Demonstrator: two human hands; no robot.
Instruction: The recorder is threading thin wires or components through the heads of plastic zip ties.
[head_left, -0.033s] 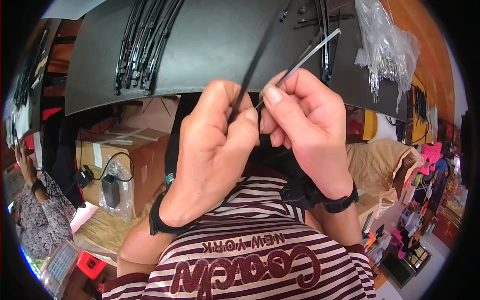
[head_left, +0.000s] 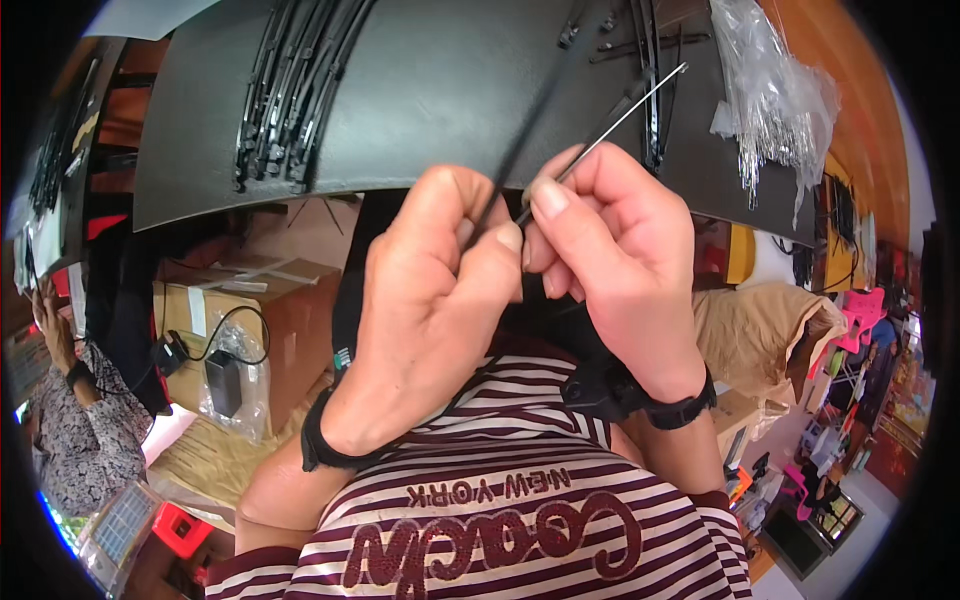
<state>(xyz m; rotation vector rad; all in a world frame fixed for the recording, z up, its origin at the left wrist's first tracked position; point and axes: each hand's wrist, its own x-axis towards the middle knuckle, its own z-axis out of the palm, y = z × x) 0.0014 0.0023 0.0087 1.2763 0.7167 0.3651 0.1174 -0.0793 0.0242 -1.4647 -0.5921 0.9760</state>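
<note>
Left hand (head_left: 425,280): grip clamped on a dark strip (head_left: 535,115), blurred, slanting far and right over the worktop (head_left: 430,100).
Right hand (head_left: 625,250): grip clamped, thumb against forefinger, on a silver strip (head_left: 640,108), its bright tip far right.
Black bands (head_left: 298,110): bundled on the worktop, left.
Bag (head_left: 775,100): clear, with slim pieces inside, right.

Bright, mostly even light; soft pale sheen on black tabletop (head_left: 420,110). Specular glints on clear plastic bag (head_left: 785,85). Black strip (head_left: 512,160) motion-blurred; left hand (head_left: 425,300) sharp. Fisheye bends tabletop edge; corners black. Lower-left rim blown out, bluish fringe.
</note>
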